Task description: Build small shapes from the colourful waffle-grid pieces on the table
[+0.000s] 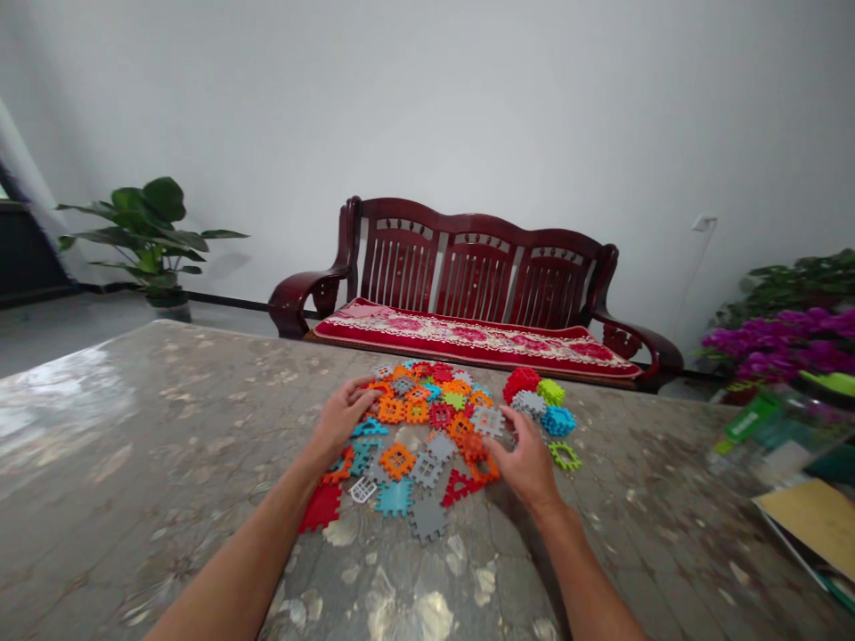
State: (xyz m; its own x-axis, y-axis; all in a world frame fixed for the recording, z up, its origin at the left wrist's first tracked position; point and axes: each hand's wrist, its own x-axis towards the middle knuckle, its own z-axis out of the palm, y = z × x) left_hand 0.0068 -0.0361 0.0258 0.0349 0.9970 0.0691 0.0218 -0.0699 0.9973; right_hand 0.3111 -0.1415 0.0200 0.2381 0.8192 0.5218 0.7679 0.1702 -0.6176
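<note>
Many notched flat plastic pieces lie spread on the patterned table (220, 427). My left hand (344, 417) rests at the left edge of the spread, fingers apart, over an orange-red piece. At the right side, my right hand (525, 454) pinches a grey windowed piece (487, 420) between thumb and fingers, above orange pieces. Near the front lie a grey square (427, 518), a light blue square (394, 498), a red triangle (460, 487) and a white window piece (362, 490). Beyond my right hand stand red (521, 383), grey (529, 405) and blue (558, 420) stacks.
A green stack (551, 392) and a green frame piece (565, 455) are at the right. Farther right are a clear container (794, 436) and a brown notebook (811, 525). Behind the table stands a wooden bench (477, 267), with plants on both sides.
</note>
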